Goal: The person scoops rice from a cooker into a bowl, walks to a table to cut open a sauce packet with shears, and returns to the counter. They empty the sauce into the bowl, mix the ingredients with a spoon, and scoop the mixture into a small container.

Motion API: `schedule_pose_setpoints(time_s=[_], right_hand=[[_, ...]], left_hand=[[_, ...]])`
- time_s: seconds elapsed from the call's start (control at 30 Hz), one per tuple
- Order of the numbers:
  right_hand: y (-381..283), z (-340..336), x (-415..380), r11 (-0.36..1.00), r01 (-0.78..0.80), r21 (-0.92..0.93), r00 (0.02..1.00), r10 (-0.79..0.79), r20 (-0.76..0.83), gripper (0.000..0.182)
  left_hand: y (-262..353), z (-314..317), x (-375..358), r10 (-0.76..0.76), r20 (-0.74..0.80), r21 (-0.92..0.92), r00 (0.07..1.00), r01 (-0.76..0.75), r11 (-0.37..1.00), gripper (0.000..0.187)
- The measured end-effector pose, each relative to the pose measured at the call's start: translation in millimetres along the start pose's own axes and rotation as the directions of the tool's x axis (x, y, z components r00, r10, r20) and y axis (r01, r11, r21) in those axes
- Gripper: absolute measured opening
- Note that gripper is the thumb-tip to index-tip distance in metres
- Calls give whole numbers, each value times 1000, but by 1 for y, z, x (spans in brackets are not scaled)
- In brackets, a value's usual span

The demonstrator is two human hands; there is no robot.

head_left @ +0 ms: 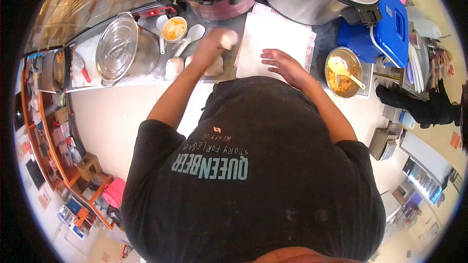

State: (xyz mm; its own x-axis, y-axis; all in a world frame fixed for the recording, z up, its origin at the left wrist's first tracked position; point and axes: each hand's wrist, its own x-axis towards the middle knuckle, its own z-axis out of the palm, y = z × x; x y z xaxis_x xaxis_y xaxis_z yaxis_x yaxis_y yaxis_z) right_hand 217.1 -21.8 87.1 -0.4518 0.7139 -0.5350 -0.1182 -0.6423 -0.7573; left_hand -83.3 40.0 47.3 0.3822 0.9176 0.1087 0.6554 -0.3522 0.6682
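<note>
My left hand [208, 48] is closed, with a small whitish bundle [227, 40] at its fingers; motion blurs it, and I cannot tell its exact kind. Just to its right lies a stack of white paper sheets [275, 31] on the counter. Over the right part of that stack is my right hand [285, 65], fingers spread and holding nothing. Pale wrapped packets [174, 68] sit at the counter's front edge near my left forearm, which partly covers another packet [215, 66].
Left stand a lidded steel pot [118, 51], a bowl of orange food [174, 29] and a white spoon [192, 36]. Behind are a black-lidded cooker [219, 0] and a large rice cooker [312, 0]. Right are a metal bowl with food [343, 85] and a blue cooler box [370, 31]. A person [419, 100] stands far right.
</note>
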Motion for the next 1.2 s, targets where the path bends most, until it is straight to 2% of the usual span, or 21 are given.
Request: schedule_pose_setpoints(time_s=[0.03,0.1,0.2,0.3,0.4,0.5,0.53,0.57,0.67,0.7,0.73,0.77,0.8,0.87,0.97,1.03,1.1,1.17,1.2], right_hand=[[1,-2,-3,1000,15,2,1000,-15,-20,58],[3,-8,-10,999,47,13,997,-46,-59,56],[2,-15,-23,995,83,50,988,-75,-137,55],[-10,-21,-40,990,138,33,972,-128,-197,51],[-20,-33,-60,978,210,-19,937,-206,-283,46],[-28,-51,-81,947,194,-256,863,-289,-414,44],[-32,-61,-91,927,135,-349,829,-299,-473,42],[-33,-71,-101,907,190,-376,764,-378,-523,36],[-24,-137,-145,698,-47,-715,552,-578,-601,30],[-23,-159,-160,596,-153,-788,496,-644,-583,29],[-20,-177,-174,425,-388,-818,449,-688,-571,32],[-15,-192,-186,346,-420,-839,469,-708,-527,32],[-9,-208,-195,262,-445,-856,495,-725,-479,32],[5,-233,-203,133,-502,-854,533,-731,-427,29],[-10,-219,-200,251,-414,-875,510,-732,-451,27],[-38,-186,-187,285,-194,-939,502,-793,-344,25],[-109,-127,-181,325,125,-937,552,-808,-206,26],[-164,-101,-167,160,313,-936,394,-919,-25,28],[-189,-101,-154,21,320,-947,328,-940,90,28]], left_hand=[[-16,-4,2,-94,-18,39,995,95,995,52],[-54,-15,7,-56,74,141,996,45,989,57],[-72,-27,11,-67,184,298,981,9,954,64],[-86,-39,5,250,288,442,925,-360,822,75],[-78,-58,-9,161,417,379,895,-332,864,61],[-68,-74,-8,190,274,81,943,-219,972,53],[-56,-76,-5,165,176,89,970,-183,979,46],[-41,-72,1,149,81,82,985,-156,984,39],[-7,-42,13,58,36,-110,998,-54,992,36],[6,-28,19,100,75,-203,992,-83,976,35],[24,-11,22,138,111,-289,984,-101,952,35],[43,5,23,172,141,-370,975,-110,923,34],[73,15,24,100,243,-443,965,18,897,32],[104,43,29,149,310,-462,939,11,887,32],[130,74,39,143,382,-494,913,71,867,31],[132,95,50,130,367,-506,921,81,859,31],[146,108,55,51,375,-515,926,162,842,30],[160,128,53,-5,358,-571,934,223,790,31],[172,131,53,3,337,-510,942,180,841,31]])
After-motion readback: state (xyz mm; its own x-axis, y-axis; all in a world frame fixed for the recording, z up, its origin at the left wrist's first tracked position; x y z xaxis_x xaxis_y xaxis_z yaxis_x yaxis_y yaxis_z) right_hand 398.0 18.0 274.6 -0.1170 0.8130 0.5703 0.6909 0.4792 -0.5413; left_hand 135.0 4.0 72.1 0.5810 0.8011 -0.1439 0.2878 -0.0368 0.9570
